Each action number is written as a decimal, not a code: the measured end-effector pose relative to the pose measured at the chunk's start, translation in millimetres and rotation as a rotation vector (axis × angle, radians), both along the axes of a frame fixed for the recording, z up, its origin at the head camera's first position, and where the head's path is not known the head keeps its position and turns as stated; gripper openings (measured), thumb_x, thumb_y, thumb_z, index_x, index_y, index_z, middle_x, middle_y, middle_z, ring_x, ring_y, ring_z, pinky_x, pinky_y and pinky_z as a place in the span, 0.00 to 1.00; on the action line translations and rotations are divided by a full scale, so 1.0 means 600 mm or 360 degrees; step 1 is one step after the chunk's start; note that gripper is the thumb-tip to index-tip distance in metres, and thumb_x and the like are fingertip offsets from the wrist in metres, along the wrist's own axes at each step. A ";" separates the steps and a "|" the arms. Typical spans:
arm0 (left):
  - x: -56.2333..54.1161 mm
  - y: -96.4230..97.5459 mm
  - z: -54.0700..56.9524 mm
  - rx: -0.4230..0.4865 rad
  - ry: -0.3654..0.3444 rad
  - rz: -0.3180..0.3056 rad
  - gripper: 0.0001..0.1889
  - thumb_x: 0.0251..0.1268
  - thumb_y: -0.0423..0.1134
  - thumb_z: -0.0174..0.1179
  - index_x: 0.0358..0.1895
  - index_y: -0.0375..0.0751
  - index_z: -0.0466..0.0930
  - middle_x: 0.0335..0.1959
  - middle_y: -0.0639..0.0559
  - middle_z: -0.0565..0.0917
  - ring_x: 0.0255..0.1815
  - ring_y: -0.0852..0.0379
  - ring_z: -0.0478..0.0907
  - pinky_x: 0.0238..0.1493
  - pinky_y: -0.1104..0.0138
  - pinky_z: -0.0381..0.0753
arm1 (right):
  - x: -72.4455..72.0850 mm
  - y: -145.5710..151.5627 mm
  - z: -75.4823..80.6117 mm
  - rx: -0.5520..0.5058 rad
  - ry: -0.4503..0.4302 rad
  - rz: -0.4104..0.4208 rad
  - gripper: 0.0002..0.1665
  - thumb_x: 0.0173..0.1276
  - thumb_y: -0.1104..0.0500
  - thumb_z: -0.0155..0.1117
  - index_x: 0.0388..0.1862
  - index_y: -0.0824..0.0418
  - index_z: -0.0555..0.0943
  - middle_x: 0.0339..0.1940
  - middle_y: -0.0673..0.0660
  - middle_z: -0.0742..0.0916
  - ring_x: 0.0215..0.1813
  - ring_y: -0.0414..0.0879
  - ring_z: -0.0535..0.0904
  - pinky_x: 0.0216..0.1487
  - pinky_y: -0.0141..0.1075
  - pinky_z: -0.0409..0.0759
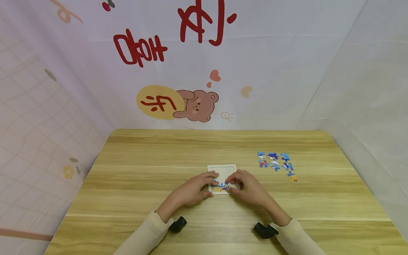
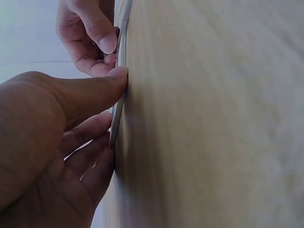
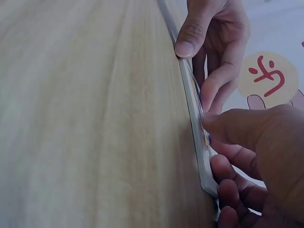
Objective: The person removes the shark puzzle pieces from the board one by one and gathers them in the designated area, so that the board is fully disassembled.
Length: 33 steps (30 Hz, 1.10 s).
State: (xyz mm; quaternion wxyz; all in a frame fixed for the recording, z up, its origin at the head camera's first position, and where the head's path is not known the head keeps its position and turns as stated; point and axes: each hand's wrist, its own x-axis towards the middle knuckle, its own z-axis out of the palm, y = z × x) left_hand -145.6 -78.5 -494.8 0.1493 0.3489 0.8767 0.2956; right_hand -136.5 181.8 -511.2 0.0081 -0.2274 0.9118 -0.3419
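A small white-framed jigsaw tray (image 1: 222,170) lies on the table, with blue and yellow picture pieces (image 1: 218,189) along its near side. My left hand (image 1: 192,189) holds the tray's left side, the thumb at the near corner and the fingers reaching over the frame. In the left wrist view that thumb (image 2: 102,88) presses the tray's edge. At the tray's right side, my right hand (image 1: 250,188) pinches a puzzle piece (image 3: 207,138) between thumb and index finger, low over the tray. Its other fingers curl beside the frame, and the fingertips hide most of the piece.
Several loose puzzle pieces (image 1: 274,164) lie in rough rows right of the tray, a yellow-orange one (image 1: 292,177) nearest. The wooden table (image 1: 153,148) meets printed white cloth (image 1: 280,88) behind and at both sides. Black wrist devices (image 1: 266,231) sit by both cuffs.
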 end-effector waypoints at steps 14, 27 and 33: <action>0.003 0.004 0.003 -0.0024 0.0013 0.0031 0.20 0.73 0.41 0.64 0.64 0.41 0.81 0.78 0.53 0.68 0.82 0.51 0.61 0.80 0.55 0.65 | 0.001 -0.009 0.001 -0.0005 -0.0059 -0.0109 0.08 0.62 0.55 0.77 0.38 0.48 0.85 0.34 0.45 0.80 0.38 0.42 0.71 0.40 0.31 0.69; 0.003 0.006 0.002 -0.0006 0.0011 0.0037 0.20 0.72 0.40 0.65 0.64 0.41 0.81 0.78 0.54 0.69 0.82 0.52 0.61 0.80 0.55 0.65 | 0.002 -0.006 0.000 -0.0127 -0.0129 -0.0155 0.11 0.62 0.58 0.78 0.37 0.45 0.84 0.27 0.46 0.80 0.34 0.41 0.70 0.35 0.30 0.69; 0.003 0.006 0.001 -0.0017 0.0009 0.0051 0.20 0.72 0.41 0.65 0.64 0.42 0.82 0.78 0.54 0.68 0.82 0.52 0.61 0.79 0.55 0.65 | 0.005 -0.004 0.004 -0.0199 -0.0160 -0.0131 0.09 0.64 0.61 0.75 0.38 0.47 0.85 0.29 0.43 0.81 0.33 0.39 0.75 0.34 0.29 0.74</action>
